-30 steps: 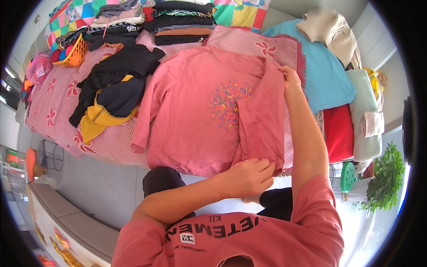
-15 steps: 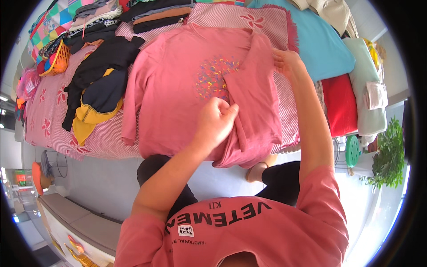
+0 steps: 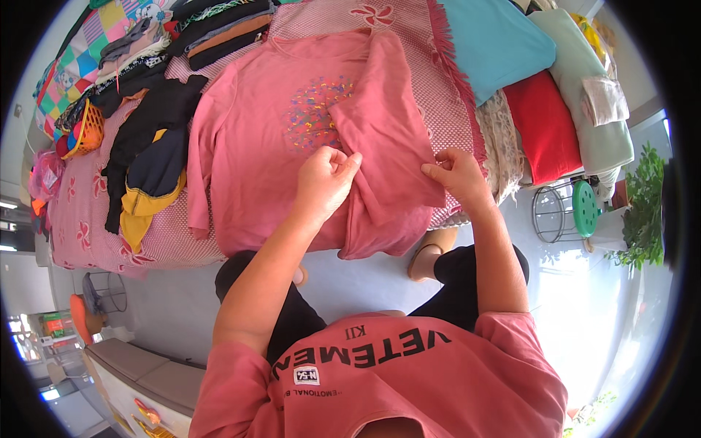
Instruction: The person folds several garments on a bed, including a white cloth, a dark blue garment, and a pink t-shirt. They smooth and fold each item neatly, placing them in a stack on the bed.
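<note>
A pink long-sleeved shirt [image 3: 255, 124] lies spread on the bed, with a round patch of small coloured marks on its chest. Its right side is folded inward, and that sleeve lies slanting down over the body. My left hand [image 3: 325, 184] is closed at the lower middle of the shirt, thumb and fingers pinching the edge of the folded sleeve. At the shirt's right edge, my right hand [image 3: 460, 177] has its thumb and curled fingers on the cloth, pinching it. The shirt's left sleeve [image 3: 201, 186] hangs straight down along its side.
A pink patterned blanket [image 3: 77, 197] covers the bed. Left of the shirt lie black and yellow clothes [image 3: 150, 171] and an orange basket [image 3: 91, 130]. Folded piles [image 3: 223, 36] stand behind. Blue [image 3: 496, 44], red [image 3: 544, 128] and pale green [image 3: 591, 87] cloths lie right, near a green stool [image 3: 584, 208].
My right hand has come down along the shirt's right edge toward me and now pinches the cloth. My left hand still grips the sleeve. The whole view has shifted slightly.
</note>
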### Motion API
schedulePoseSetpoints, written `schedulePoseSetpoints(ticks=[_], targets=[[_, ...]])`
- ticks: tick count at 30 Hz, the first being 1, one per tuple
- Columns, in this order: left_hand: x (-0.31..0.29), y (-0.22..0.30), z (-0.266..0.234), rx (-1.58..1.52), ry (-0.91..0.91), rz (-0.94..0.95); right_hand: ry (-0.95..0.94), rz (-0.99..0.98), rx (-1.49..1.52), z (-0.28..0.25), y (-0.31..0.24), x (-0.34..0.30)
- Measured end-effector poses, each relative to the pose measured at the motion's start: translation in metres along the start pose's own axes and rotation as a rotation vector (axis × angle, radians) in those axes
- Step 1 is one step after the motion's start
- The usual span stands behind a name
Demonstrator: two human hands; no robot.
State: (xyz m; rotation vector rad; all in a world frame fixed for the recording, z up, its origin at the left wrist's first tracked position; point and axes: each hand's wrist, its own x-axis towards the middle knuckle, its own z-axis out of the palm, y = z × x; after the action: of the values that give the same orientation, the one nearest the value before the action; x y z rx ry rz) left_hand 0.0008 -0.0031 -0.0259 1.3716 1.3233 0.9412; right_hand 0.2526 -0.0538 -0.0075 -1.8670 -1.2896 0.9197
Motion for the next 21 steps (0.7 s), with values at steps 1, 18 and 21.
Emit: schedulePoseSetpoints(ticks=[1,18,21], targets=[[-0.002,0.001,0.002,0.050,-0.021,0.016,-0.022,0.014,0.003,-0.002,-0.006,-0.006],[-0.009,0.018,-0.016,-0.269,-0.120,-0.261,-0.272,0.289,0.560,0.005,-0.007,-0.025],[-0.012,0.018,-0.008,-0.221,-0.098,-0.228,-0.211,0.239,0.320,0.010,-0.001,-0.020]])
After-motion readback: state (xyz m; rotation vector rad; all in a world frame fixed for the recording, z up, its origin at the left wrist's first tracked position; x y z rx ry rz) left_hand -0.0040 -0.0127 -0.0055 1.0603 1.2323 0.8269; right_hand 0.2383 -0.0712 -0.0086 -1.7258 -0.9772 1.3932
